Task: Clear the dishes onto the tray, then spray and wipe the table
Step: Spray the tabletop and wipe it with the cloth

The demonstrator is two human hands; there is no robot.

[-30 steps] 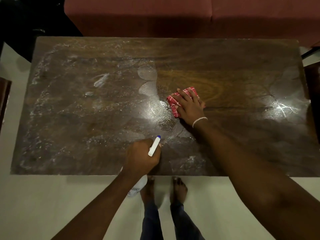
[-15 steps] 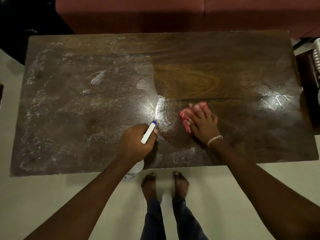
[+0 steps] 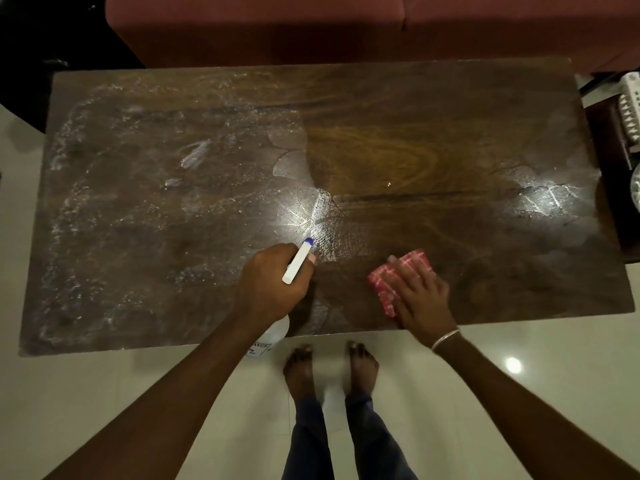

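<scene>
Near the front edge of the wooden table (image 3: 433,140), a red checked cloth (image 3: 381,289) lies flat under the right hand (image 3: 420,299), whose fingers are spread straight and press it to the surface. Just to its left, the left hand (image 3: 270,282) grips a white spray bottle (image 3: 298,260) by the neck, blue-tipped nozzle pointing away; what the bottle holds cannot be told. White spray film covers the table's left half and a patch at the right end. Beyond the right end, a dark tray (image 3: 609,133) holds white patterned dishes (image 3: 631,109), cropped by the frame. A red sofa (image 3: 346,26) stands behind.
</scene>
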